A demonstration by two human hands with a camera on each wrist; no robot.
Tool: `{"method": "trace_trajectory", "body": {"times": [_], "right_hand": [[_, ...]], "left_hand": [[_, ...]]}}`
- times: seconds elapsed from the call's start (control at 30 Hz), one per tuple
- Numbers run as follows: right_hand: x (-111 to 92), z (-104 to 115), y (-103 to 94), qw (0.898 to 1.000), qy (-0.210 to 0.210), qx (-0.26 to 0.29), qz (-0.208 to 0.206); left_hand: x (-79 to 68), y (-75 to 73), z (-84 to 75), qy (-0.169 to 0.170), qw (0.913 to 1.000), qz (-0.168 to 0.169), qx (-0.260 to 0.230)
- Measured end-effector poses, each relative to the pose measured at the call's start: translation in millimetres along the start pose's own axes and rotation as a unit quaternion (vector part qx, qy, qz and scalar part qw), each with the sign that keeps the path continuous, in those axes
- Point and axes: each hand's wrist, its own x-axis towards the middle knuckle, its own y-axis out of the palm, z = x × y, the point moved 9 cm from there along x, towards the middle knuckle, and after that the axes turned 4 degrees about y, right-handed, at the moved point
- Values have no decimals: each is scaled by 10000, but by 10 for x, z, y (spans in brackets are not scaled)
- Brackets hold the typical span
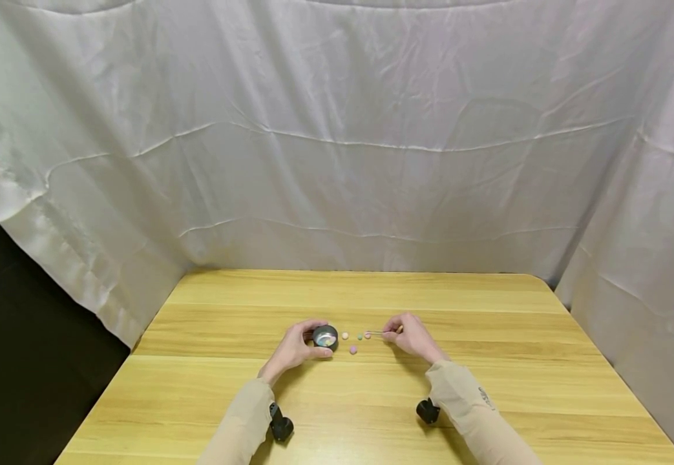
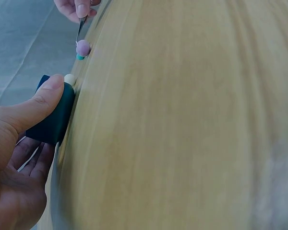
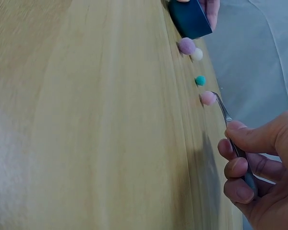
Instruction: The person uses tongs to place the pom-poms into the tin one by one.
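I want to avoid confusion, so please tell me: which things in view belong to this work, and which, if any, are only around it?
Part of the work:
dark cup, in the left grip
tweezers, in the right grip
pink pompom
green pompom
cream pompom
purple pompom

Probably only around it:
wooden table
pale curtain
left wrist camera
right wrist camera

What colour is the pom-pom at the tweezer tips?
The pom-pom is pink, seen best in the right wrist view.

Tweezers (image 3: 227, 116) in hand (image 3: 266, 168), perhaps touching pink pompom (image 3: 208, 98)
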Motion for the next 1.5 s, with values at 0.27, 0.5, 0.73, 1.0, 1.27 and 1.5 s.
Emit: {"method": "trace_trajectory", "body": {"times": [0.27, 0.5, 0.73, 1.0, 1.27, 1.5], "right_hand": [[-22, 59, 1, 9998, 73, 188, 32], [-6, 180, 67, 9996, -153, 244, -8], [11, 305, 152, 9990, -260, 351, -77], [30, 456, 247, 9988, -386, 312, -37], [64, 525, 330, 9976, -563, 391, 63], [83, 558, 383, 9972, -581, 469, 95]], "left_hand": [[-1, 3, 0, -5, 10000, -56, -61], [6, 9, 13, -6, 9999, -98, -91], [0, 11, -7, -19, 9999, -127, 41], [-90, -19, -338, 78, 9999, -51, -53], [-78, -8, -305, 18, 9999, -83, -81], [2, 10, -34, 15, 9999, -146, -36]]}}
